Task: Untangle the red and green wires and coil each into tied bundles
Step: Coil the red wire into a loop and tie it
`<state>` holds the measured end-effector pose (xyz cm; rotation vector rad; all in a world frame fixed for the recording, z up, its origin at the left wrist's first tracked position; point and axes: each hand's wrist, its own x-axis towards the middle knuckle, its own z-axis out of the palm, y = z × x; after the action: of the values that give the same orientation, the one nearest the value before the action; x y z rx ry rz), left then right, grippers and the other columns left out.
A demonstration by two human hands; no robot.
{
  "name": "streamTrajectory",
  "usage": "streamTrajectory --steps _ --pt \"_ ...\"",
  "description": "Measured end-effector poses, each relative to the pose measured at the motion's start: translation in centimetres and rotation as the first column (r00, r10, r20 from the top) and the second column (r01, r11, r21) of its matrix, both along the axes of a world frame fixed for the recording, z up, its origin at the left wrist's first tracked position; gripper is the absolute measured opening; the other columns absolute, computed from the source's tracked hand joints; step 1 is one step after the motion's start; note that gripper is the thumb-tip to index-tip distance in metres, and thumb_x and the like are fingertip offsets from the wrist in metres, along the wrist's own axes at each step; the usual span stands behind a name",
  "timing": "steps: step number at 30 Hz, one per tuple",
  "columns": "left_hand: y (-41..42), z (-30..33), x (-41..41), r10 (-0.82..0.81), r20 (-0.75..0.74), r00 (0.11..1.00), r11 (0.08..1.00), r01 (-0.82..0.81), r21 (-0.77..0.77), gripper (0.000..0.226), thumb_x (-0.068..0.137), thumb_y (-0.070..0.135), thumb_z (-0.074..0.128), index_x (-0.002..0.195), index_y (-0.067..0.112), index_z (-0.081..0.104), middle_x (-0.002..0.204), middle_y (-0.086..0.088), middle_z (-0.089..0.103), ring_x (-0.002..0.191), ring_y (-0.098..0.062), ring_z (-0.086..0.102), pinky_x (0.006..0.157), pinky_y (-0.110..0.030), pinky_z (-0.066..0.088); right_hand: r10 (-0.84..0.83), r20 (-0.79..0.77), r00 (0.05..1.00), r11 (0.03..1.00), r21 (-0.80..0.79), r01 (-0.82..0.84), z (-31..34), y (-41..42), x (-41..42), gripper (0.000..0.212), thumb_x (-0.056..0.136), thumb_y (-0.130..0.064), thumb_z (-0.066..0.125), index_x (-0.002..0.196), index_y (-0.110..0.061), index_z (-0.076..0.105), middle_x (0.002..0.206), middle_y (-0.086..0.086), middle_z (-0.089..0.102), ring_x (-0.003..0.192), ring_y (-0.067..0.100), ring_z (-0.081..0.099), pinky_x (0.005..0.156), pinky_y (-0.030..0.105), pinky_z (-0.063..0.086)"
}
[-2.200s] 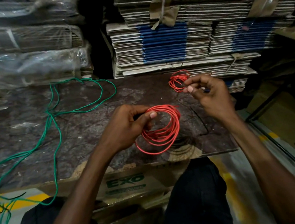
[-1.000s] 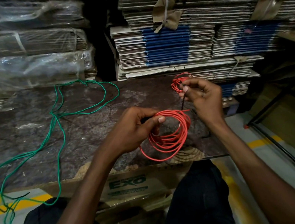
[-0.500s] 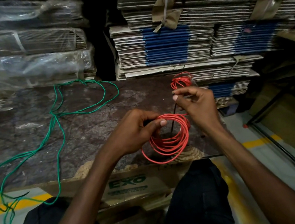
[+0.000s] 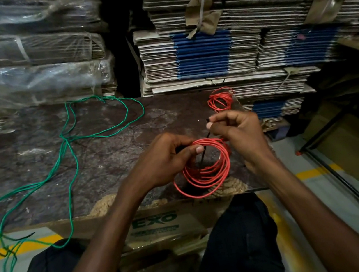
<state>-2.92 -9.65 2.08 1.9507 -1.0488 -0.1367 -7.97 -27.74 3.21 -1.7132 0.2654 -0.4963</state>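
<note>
Our left hand [image 4: 163, 160] pinches the red coil [image 4: 205, 169] over the counter [image 4: 107, 162]; our right hand [image 4: 237, 131] pinches a black tie [image 4: 204, 149]. We should thread it through and cinch snugly.

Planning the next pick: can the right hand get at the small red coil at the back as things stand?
Probably yes. The small red coil lies just beyond the right hand with nothing between, but that hand pinches a thin black tie and would have to let go first.
</note>
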Motion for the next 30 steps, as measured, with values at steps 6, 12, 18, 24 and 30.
streamTrajectory --steps 6,12,18,24,30 --pt "-0.1 -0.1 0.2 0.007 -0.059 0.998 1.000 -0.008 -0.001 0.037 0.089 0.037 0.056 0.087 0.004 0.072 0.065 -0.008 0.065 0.057 -0.011 0.055 0.056 -0.036 0.045 0.091 -0.026 0.995 0.994 0.068 -0.089 0.3 0.7 -1.1 0.011 0.077 0.003 0.074 0.084 -0.005 0.072 0.074 0.008 0.070 0.062 0.006 0.061 0.056 0.014 0.046" --pt "-0.2 -0.1 0.0 -0.031 -0.130 0.991 0.998 0.023 -0.065 0.031 0.091 0.027 0.059 0.083 -0.001 0.070 0.062 -0.002 0.064 0.057 -0.009 0.056 0.055 -0.027 0.044 0.165 -0.034 0.986 0.983 0.086 -0.162 0.7 0.6 -1.4 0.011 0.077 0.001 0.075 0.087 -0.001 0.073 0.076 0.007 0.073 0.065 0.009 0.064 0.059 0.016 0.048" --pt "-0.5 -0.5 -0.1 -0.047 -0.186 0.981 0.989 0.020 -0.145 0.031 0.090 0.026 0.060 0.074 0.000 0.066 0.060 -0.003 0.060 0.057 -0.011 0.053 0.055 -0.028 0.041 0.220 -0.024 0.975 0.973 0.074 -0.217 1.3 0.4 -2.1 0.012 0.080 0.001 0.072 0.092 0.000 0.072 0.077 0.006 0.074 0.067 0.011 0.066 0.062 0.016 0.049" --pt "-0.4 -0.9 0.4 0.032 -0.215 0.976 0.988 -0.063 -0.141 0.039 0.085 0.032 0.059 0.073 -0.004 0.066 0.055 0.005 0.057 0.054 -0.012 0.051 0.055 -0.030 0.040 0.153 0.194 0.969 0.952 -0.292 -0.092 1.8 0.5 -3.3 0.015 0.082 -0.004 0.074 0.097 -0.007 0.072 0.092 0.003 0.074 0.089 0.015 0.071 0.082 0.032 0.057" --pt "-0.2 -1.1 0.8 0.076 -0.287 0.955 0.981 -0.123 -0.149 0.038 0.083 0.036 0.060 0.080 0.000 0.072 0.061 -0.012 0.065 0.055 -0.011 0.050 0.055 -0.027 0.037 0.473 0.024 0.881 0.686 -0.638 -0.351 2.0 0.2 -4.7 0.021 0.083 -0.004 0.074 0.101 -0.015 0.075 0.100 -0.007 0.072 0.098 0.012 0.067 0.084 0.040 0.053"
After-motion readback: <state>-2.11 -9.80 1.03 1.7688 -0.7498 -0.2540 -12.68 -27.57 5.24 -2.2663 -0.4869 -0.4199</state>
